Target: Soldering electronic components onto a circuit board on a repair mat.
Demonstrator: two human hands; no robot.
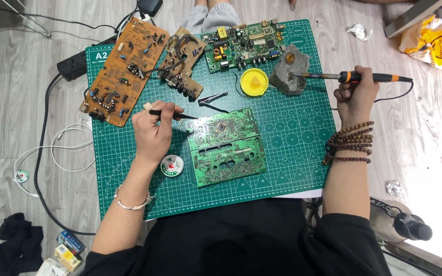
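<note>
My left hand [152, 130] holds thin black tweezers [177, 115], whose tip touches the upper left corner of a green circuit board [226, 148] lying on a green cutting mat [292, 143]. My right hand [356, 94] grips a soldering iron with an orange and black handle [369, 77]. The iron's tip rests against a grey stand block [290, 74] at the back of the mat. A small solder reel [172, 166] lies just below my left wrist.
Two brown circuit boards [126, 69] [182, 61] and a green one [244, 46] lie along the mat's far edge. A yellow round tin [254, 82] and spare tweezers [213, 98] sit mid-mat. A power strip [72, 64], white cable [62, 148], yellow bag [438, 43] and small boxes [65, 253] surround it.
</note>
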